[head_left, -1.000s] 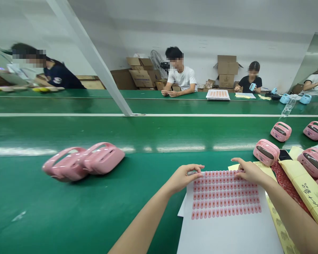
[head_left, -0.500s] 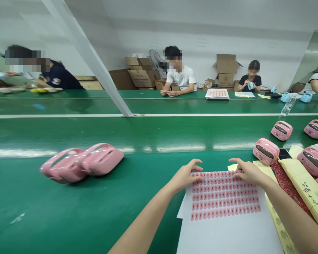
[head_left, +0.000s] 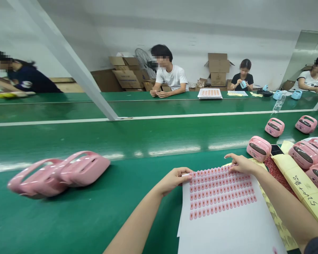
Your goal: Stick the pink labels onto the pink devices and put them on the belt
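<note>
A white sticker sheet [head_left: 222,229] with rows of small pink oval stickers lies in front of me, on top of other white paper. My left hand [head_left: 174,181] is closed on its upper left corner, thumb on top and fingers at the edge. My right hand [head_left: 240,164] is at the upper right edge, its thumb touching the top row of stickers. Its index finger stretches out, apart from the thumb; the other fingers are partly hidden. Two pink handled plastic cases [head_left: 83,171] lie together on the green table at the left.
More pink cases [head_left: 259,148] stand at the right beside a phone [head_left: 276,150] and yellow paper strips [head_left: 299,183]. A bottle [head_left: 279,102] stands farther back. Several people sit across the green table [head_left: 137,204]. A slanted white post [head_left: 69,63] rises at the left.
My view has turned slightly right. My left hand has come down onto the sheet's corner and its fingers have closed. The right hand stays at the top edge with its index finger out.
</note>
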### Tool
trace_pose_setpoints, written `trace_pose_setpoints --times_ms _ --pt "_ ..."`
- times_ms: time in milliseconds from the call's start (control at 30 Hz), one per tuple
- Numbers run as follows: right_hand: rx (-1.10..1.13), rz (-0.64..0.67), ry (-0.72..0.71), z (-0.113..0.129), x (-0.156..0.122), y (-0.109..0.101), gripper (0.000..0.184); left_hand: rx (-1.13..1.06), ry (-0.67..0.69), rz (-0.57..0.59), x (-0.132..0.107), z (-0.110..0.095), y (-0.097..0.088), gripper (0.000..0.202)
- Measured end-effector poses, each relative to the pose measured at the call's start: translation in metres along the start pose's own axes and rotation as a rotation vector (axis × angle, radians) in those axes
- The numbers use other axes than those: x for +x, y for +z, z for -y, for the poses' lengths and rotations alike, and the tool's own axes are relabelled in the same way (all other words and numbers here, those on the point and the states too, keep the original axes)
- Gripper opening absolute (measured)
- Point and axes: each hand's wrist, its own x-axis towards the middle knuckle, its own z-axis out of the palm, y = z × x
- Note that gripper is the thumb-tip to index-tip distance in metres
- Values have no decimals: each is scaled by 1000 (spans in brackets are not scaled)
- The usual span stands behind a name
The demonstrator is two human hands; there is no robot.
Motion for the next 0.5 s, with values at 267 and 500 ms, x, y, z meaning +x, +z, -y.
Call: trace_pose_setpoints --times_ms 267,500 --pt "-113 -268 36 -20 9 20 64 188 -87 -245 13 30 8 42" --pt "-225 -234 130 -11 -15 66 59 577 -2 -533 6 33 46 39"
